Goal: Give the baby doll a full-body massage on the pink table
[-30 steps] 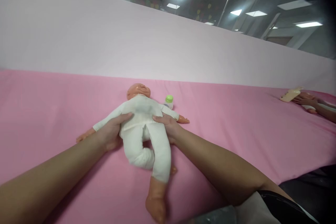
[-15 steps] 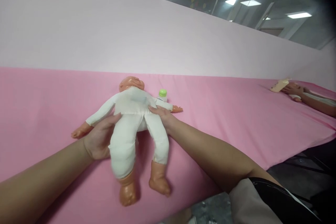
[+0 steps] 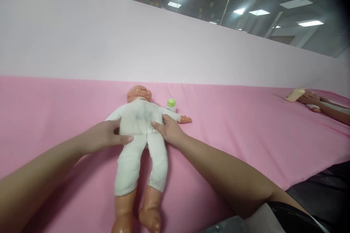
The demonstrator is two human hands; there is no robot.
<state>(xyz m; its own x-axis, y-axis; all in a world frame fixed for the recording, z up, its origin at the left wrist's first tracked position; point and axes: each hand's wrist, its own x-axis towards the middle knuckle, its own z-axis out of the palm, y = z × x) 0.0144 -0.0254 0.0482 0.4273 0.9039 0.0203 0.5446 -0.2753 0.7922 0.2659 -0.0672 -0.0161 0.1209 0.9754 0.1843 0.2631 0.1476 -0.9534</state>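
A baby doll (image 3: 138,120) with a white cloth body and hard tan head, hands and feet lies on its back, head away from me. My left hand (image 3: 105,136) grips its left-side hip, thumb resting on top and the fingertips hidden beside the waist. On the opposite side, my right hand (image 3: 168,129) holds the waist, its thumb on the belly and its other fingers partly hidden. A small bottle with a green cap (image 3: 171,102) stands just behind the doll's outstretched arm on the right.
A pink cloth (image 3: 232,127) covers the table against a pale wall (image 3: 164,47). At far right, another person's hands (image 3: 310,99) are over a second doll, beside a cream-coloured packet (image 3: 295,94). The table's front edge runs along the lower right.
The doll's hips and legs have come down flatter and straighter. My left hand has turned over and moved up to its waist. The view has tilted slightly upward.
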